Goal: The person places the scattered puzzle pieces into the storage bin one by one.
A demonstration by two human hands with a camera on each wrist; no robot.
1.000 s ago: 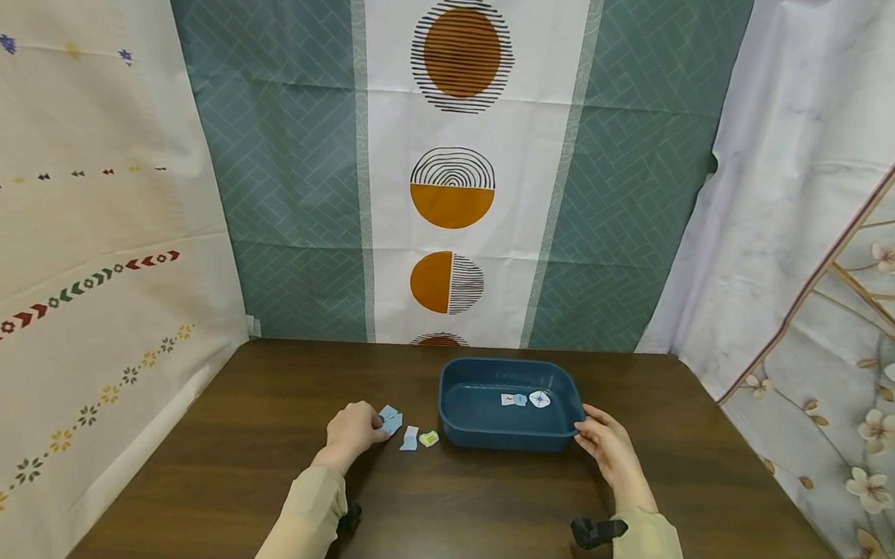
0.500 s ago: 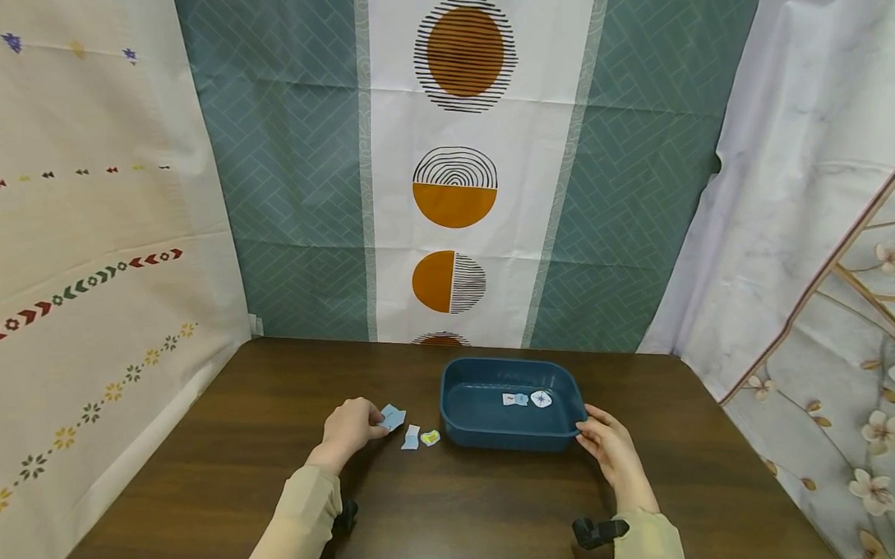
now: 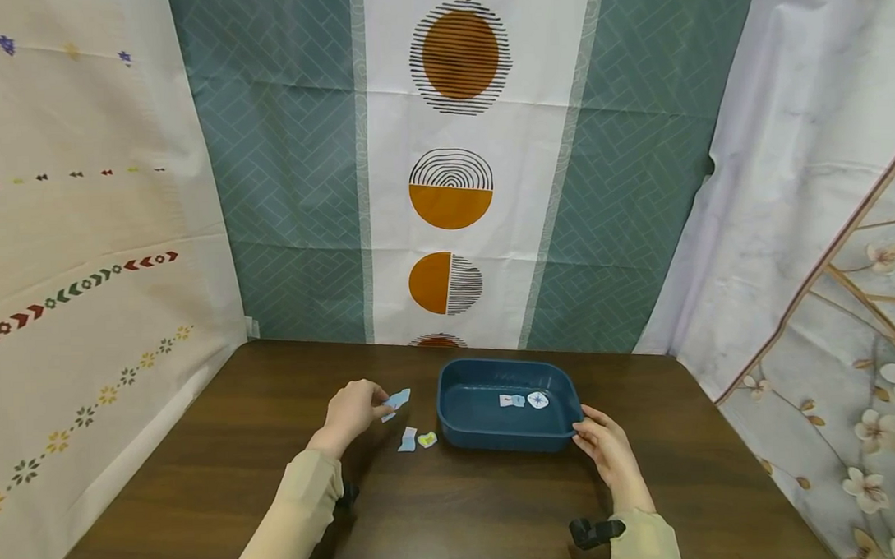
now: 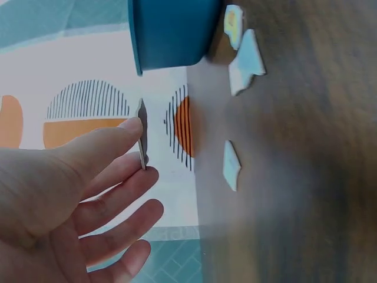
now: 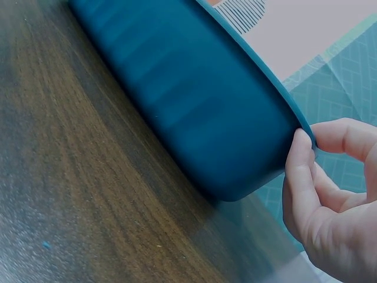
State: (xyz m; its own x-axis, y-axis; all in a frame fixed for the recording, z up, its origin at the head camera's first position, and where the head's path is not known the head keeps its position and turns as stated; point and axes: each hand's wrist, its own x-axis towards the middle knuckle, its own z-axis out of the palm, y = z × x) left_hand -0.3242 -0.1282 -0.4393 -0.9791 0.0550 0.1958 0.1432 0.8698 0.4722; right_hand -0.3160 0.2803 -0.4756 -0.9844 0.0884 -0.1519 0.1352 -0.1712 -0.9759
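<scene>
My left hand (image 3: 352, 410) pinches a thin, flat light-blue piece (image 3: 400, 398) between thumb and fingers, raised over the table. In the left wrist view the held piece (image 4: 143, 135) shows edge-on. Below it lies another pale blue piece (image 4: 231, 166). Closer to the basin are a blue-and-white piece (image 3: 408, 440) and a smaller yellow-green one (image 3: 427, 440). My right hand (image 3: 605, 447) grips the rim of the dark blue plastic basin (image 3: 508, 438) at its front right corner, thumb outside, as the right wrist view shows. Inside lie a blue-and-white piece (image 3: 512, 401) and a white piece with a blue star (image 3: 538, 400).
The brown wooden table (image 3: 456, 518) carries everything. A green and white patterned cloth (image 3: 296, 194) hangs behind its back edge. Patterned cloths also hang at the left (image 3: 107, 283) and right (image 3: 796, 300).
My left hand has picked up a light-blue piece from the table and raised it slightly, uncovering another piece beneath. My right hand has stayed at the basin's rim.
</scene>
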